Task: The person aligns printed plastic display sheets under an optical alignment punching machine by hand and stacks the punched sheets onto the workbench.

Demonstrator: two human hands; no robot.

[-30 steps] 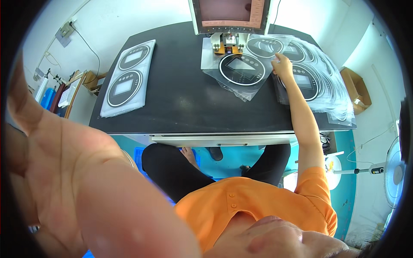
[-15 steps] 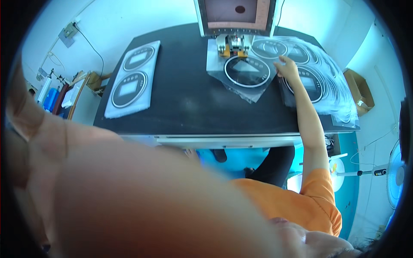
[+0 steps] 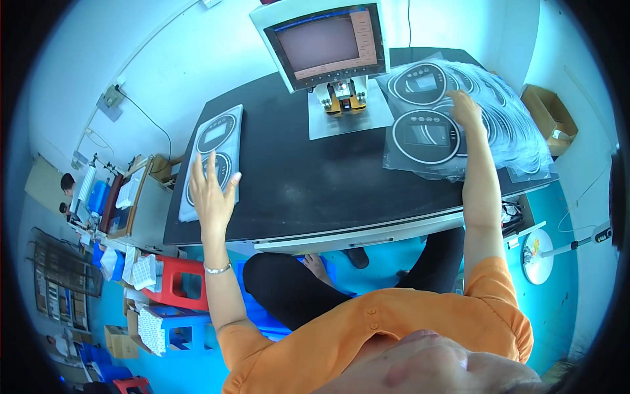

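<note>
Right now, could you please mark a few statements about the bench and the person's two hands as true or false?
1. The right hand rests on the pile of bagged round panels at the right of the black table. True.
2. The left hand grips the monitor. False: it is spread open over the grey tray of two panels at the table's left edge; the monitor stands untouched at the back.
3. A small fixture with orange parts sits on a grey plate below the monitor. True.
4. The person wears a blue shirt. False: the shirt is orange.
5. The left wrist is bare. False: it carries a thin bracelet.
</note>
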